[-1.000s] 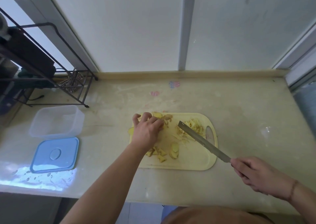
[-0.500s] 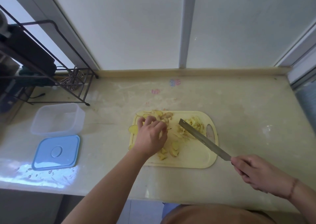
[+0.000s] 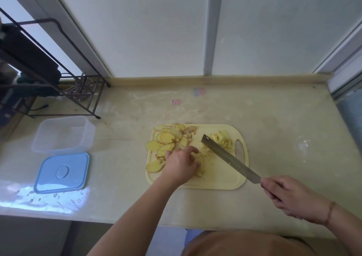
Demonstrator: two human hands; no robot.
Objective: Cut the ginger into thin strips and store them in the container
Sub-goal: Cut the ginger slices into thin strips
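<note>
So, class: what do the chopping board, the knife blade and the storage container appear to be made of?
Chopping board: probably plastic, pale yellow, smooth and matt, with moulded rounded corners.
Knife blade: metal, likely steel, grey with a dull sheen.
Storage container: translucent plastic, slightly frosted; the counter shows through its walls.

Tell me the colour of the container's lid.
Light blue; the lid lies flat beside the container, clearest in the head view.

Left hand (image 3: pixel 181 162) curled, right hand (image 3: pixel 290 196) clenched
</note>
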